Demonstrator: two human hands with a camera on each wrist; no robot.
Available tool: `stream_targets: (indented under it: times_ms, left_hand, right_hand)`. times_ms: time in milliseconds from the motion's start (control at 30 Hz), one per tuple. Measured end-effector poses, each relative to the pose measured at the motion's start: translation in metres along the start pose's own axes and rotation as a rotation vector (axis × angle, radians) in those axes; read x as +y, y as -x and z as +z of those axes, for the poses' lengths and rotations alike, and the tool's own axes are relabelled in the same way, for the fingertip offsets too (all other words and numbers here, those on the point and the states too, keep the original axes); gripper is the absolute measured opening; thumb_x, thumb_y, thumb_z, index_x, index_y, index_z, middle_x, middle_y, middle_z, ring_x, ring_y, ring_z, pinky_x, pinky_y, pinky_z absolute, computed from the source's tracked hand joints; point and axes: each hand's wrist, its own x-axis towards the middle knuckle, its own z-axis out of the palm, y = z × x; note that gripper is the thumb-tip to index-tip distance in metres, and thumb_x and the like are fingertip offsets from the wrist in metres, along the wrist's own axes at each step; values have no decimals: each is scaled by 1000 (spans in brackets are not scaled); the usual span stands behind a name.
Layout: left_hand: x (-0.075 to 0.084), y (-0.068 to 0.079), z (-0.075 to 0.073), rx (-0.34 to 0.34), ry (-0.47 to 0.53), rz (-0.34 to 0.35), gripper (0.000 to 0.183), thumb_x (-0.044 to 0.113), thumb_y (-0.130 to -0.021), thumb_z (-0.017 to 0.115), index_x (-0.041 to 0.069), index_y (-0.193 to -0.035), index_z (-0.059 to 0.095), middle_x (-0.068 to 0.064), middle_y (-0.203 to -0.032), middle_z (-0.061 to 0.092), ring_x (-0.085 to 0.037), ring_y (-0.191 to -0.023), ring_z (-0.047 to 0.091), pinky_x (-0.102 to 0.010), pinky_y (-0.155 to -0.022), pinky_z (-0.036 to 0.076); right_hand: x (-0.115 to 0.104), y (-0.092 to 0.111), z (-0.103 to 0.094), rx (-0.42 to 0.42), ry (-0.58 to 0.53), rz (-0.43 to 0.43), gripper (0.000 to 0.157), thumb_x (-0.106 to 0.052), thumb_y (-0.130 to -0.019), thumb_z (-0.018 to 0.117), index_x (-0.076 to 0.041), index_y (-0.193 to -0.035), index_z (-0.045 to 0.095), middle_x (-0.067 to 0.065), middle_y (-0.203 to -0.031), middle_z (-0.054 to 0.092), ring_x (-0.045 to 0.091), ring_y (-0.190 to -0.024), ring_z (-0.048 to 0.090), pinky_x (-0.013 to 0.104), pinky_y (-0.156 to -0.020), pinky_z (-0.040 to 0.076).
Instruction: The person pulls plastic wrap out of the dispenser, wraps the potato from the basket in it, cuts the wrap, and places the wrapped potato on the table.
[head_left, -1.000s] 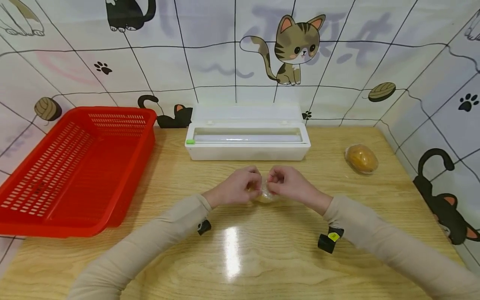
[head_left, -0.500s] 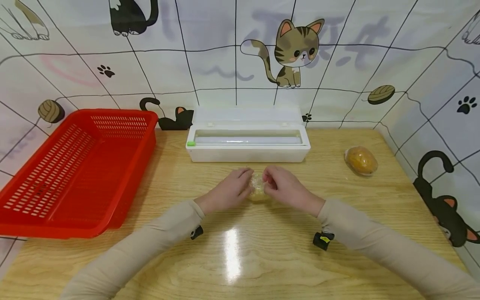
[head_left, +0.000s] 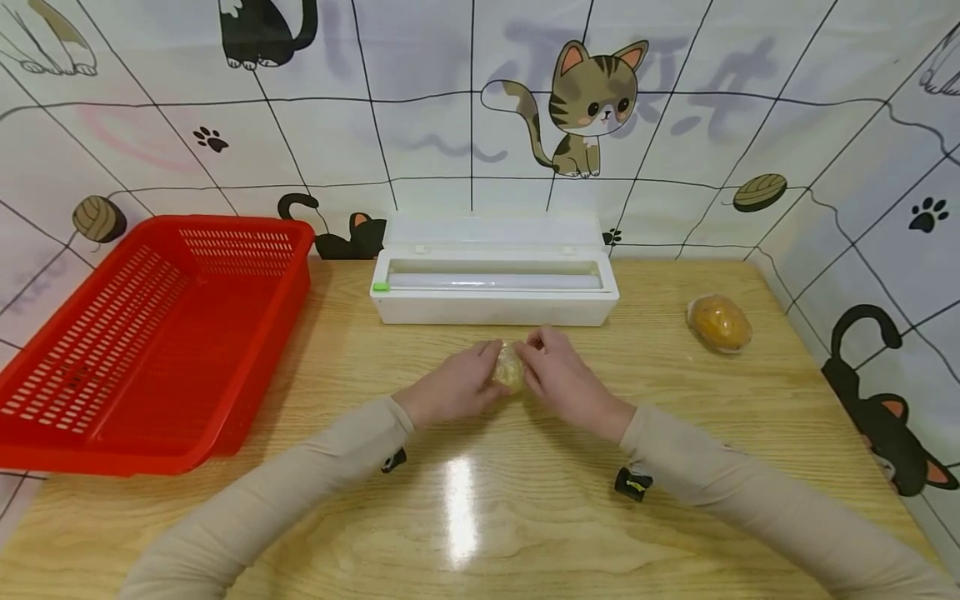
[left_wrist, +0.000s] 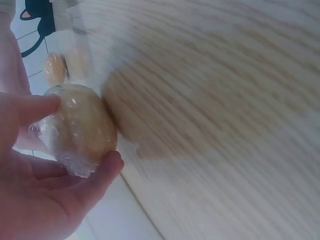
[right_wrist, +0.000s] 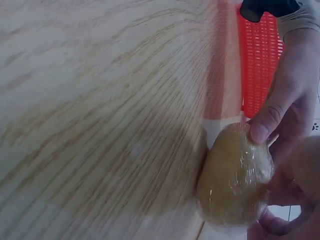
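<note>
A rounded, yellow-brown item in clear cling film (head_left: 508, 369) sits on the table between both hands; its kind is not plain, though it looks like a potato or bun. My left hand (head_left: 456, 385) grips it from the left, the thumb and a finger on opposite sides in the left wrist view, where the wrapped item (left_wrist: 85, 125) shows crinkled film toward the palm. From the right, my right hand (head_left: 564, 382) pinches at the film with curled fingers. Smooth, shiny film covers the near side of the item (right_wrist: 231, 180) in the right wrist view.
Behind the hands stands a white cling film dispenser (head_left: 495, 312), lid raised, with a roll (head_left: 495, 281) inside. A second wrapped, orange-yellow item (head_left: 720, 323) lies at the right. A red plastic basket (head_left: 264, 375) occupies the left side. A cat-patterned sheet (head_left: 420, 133) backs the wooden table.
Both hands have moved a little left with the wrapped item. My left hand has gone from pinching at the film to gripping the item's side; my right fingers have shifted along the film.
</note>
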Motion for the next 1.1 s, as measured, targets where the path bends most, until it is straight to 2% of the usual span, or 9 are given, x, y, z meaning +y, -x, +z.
stream_targets:
  times_ms: [200, 333, 400, 500, 567, 733, 800, 933, 1100]
  left_hand:
    - [-2, 0, -2, 23, -12, -61, 63, 28, -94, 64, -14, -134, 41, -24, -118, 57, -31, -101, 60, -37, -86, 50]
    - [-1, 0, -3, 27, -49, -74, 57, 28, -93, 65, -12, -128, 46, -16, -103, 57, -23, -84, 58, -34, -74, 51]
    - [0, 0, -4, 27, -93, -63, 56, 29, -94, 64, -13, -127, 47, -18, -104, 57, -24, -85, 59, -35, -76, 52]
    - [1, 0, -3, 13, -165, -39, 61, 32, -96, 61, -15, -129, 44, -25, -114, 57, -32, -98, 61, -37, -86, 51]
    - [2, 1, -3, 4, -203, -25, 64, 32, -96, 60, -17, -132, 41, -30, -120, 54, -37, -105, 59, -39, -91, 49]
    - [2, 1, -4, 1, -216, -24, 65, 27, -95, 62, -18, -135, 37, -31, -126, 52, -38, -110, 57, -40, -93, 47]
    - [1, 1, -4, -6, -217, -29, 66, 27, -95, 63, -17, -136, 36, -31, -128, 51, -38, -114, 55, -41, -96, 45]
    - [2, 0, -4, -18, -231, -21, 66, 29, -95, 62, -18, -135, 36, -31, -130, 49, -39, -116, 54, -42, -98, 43]
    - [4, -2, -5, -41, -255, -14, 65, 29, -97, 59, -18, -135, 36, -32, -131, 48, -39, -119, 51, -43, -100, 41]
  right_hand:
    - [-9, -1, 4, -169, 104, 14, 68, -7, -78, 65, 14, -137, 40, 32, -137, 40, 44, -127, 37, 57, -104, 27]
    - [-12, 0, 8, -216, 67, 20, 80, -9, -75, 68, 17, -140, 28, 36, -143, 31, 46, -133, 30, 56, -109, 22]
    - [-13, 0, 10, -216, 50, 9, 84, -10, -74, 69, 19, -140, 26, 38, -142, 29, 47, -134, 29, 54, -110, 22]
    - [-13, 1, 11, -218, 2, 6, 88, -12, -71, 69, 21, -139, 23, 40, -142, 28, 49, -134, 27, 53, -111, 20]
    - [-12, 1, 10, -235, -108, 38, 91, -11, -70, 69, 20, -141, 21, 38, -144, 25, 48, -135, 25, 53, -110, 20]
    - [0, -2, 1, -234, -561, 225, 95, 2, -73, 65, 9, -149, 10, 30, -152, 16, 42, -139, 19, 54, -109, 20]
    - [5, -3, 1, -233, -653, 263, 96, 6, -72, 63, 8, -150, 6, 28, -154, 13, 41, -140, 16, 54, -110, 18]
    - [10, -3, 11, -263, -612, 258, 98, 4, -71, 64, 9, -149, 5, 32, -151, 13, 42, -139, 18, 53, -110, 20]
    - [6, -4, 17, -270, -493, 273, 95, -1, -70, 70, 8, -147, 15, 32, -142, 26, 42, -128, 35, 52, -105, 32]
